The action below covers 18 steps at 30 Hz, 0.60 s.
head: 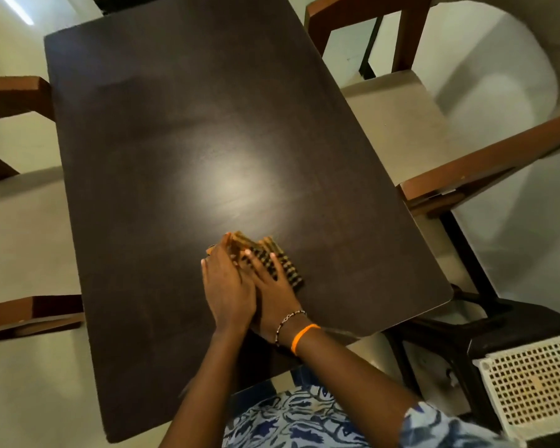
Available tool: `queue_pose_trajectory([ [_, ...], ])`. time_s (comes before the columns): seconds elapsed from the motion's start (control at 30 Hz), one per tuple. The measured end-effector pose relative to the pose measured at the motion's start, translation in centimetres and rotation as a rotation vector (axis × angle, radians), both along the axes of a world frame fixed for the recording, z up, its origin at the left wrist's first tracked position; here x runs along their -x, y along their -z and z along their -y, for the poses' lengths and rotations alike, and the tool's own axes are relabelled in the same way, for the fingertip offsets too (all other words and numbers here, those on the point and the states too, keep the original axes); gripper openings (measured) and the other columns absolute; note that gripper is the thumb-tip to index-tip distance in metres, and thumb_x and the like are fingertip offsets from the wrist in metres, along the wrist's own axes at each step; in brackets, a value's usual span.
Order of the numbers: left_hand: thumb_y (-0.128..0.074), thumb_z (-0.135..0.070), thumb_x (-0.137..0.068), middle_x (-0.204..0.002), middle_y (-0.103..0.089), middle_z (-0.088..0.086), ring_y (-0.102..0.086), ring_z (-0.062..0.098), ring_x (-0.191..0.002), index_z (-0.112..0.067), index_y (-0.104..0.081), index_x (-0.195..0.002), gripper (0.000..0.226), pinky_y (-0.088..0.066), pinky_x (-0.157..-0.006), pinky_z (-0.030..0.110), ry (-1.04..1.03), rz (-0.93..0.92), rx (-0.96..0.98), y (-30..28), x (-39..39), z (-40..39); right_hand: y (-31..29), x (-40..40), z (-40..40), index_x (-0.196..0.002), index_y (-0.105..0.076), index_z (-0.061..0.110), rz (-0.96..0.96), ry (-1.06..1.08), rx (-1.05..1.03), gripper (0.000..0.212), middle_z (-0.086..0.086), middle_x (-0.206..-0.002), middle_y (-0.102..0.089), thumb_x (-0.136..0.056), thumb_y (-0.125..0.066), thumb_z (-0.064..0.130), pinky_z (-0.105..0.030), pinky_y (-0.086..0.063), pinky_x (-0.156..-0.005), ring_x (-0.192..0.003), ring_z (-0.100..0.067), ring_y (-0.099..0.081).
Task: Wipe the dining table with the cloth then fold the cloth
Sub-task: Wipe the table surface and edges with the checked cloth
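A small checked cloth [286, 268], brown and orange, lies bunched into a compact wad on the dark dining table [175, 140], near its front right part. My left hand [228, 286] lies flat over the cloth's left side, fingers together and pointing away from me. My right hand [274, 291], with a bead bracelet and an orange band at the wrist, presses flat on the cloth's middle with its fingers spread. The left hand partly overlaps the right. Most of the cloth is hidden under both hands.
Wooden chairs with pale seats stand at the left [23, 227] and right [401, 124] sides of the table. A black stool [511, 321] and a white perforated crate [530, 383] sit at the lower right, close to the table's corner.
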<state>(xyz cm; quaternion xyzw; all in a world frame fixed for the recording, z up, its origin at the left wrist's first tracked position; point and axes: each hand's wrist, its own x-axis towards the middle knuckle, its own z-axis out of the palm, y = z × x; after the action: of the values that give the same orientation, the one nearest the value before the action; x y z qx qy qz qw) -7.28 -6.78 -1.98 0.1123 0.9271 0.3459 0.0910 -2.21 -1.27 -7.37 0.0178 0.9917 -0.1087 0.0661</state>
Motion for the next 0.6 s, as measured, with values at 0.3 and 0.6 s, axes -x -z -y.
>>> queue_pose_trajectory([
  [0.3,-0.047,-0.005,-0.092,-0.134,-0.053,0.007,-0.046,0.023,-0.129,-0.010,-0.043,-0.136,0.044,-0.012,-0.119,0.038,-0.009,0.016,0.087,0.6,-0.5,-3.3,-0.6,-1.7,-15.4,-0.135,-0.045,0.021,-0.071,0.318,0.023,0.065,-0.004,-0.146,-0.041,-0.071,-0.044,0.031,-0.057,-0.016,-0.110,-0.139,-0.026,-0.030],
  [0.6,-0.058,-0.012,-0.087,-0.131,-0.052,0.007,-0.043,0.025,-0.130,-0.013,-0.045,-0.134,0.049,-0.016,-0.119,0.042,0.133,-0.025,0.206,1.3,-1.3,-3.8,-0.6,2.1,-22.3,-0.141,-0.033,0.019,-0.065,0.561,-0.020,0.061,-0.007,-0.152,-0.027,-0.084,-0.053,0.028,-0.051,0.005,-0.114,-0.144,-0.027,-0.013],
])
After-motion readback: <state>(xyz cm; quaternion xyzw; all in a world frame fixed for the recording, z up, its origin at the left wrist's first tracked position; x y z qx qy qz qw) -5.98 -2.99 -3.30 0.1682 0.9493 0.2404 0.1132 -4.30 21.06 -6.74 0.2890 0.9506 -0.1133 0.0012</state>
